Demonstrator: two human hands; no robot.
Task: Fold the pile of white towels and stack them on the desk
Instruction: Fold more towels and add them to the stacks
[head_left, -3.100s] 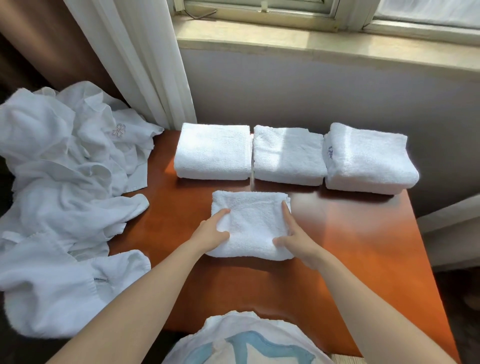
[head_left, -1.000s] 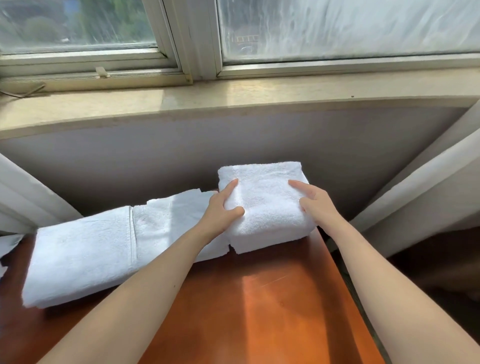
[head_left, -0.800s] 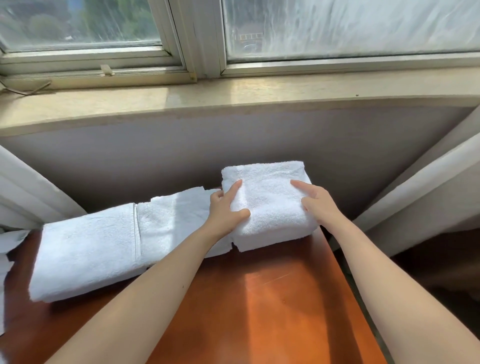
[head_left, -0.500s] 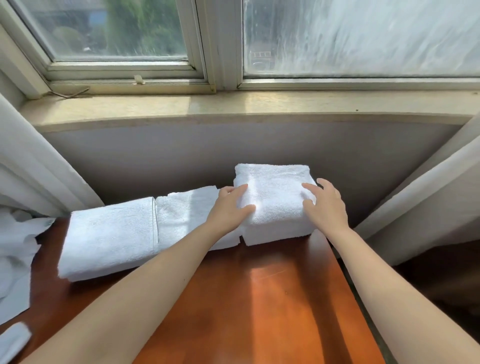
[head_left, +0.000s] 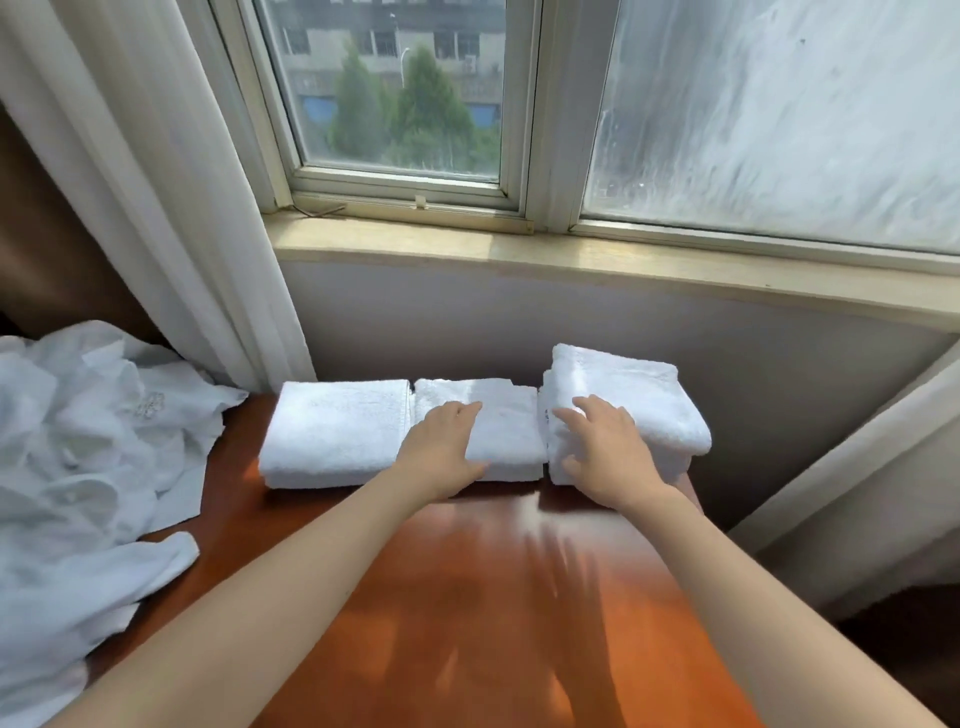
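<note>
Towel stack (head_left: 641, 400) lies under right hand (head_left: 602, 457), middle towel (head_left: 511, 434) under left hand (head_left: 441, 452).

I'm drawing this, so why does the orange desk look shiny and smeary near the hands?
Head view: sunlight through the window glares off the glossy desk; the dark streaks below the left hand and right hand look like smeared shadows, probably motion blur; the wide lens bends the sill.
</note>
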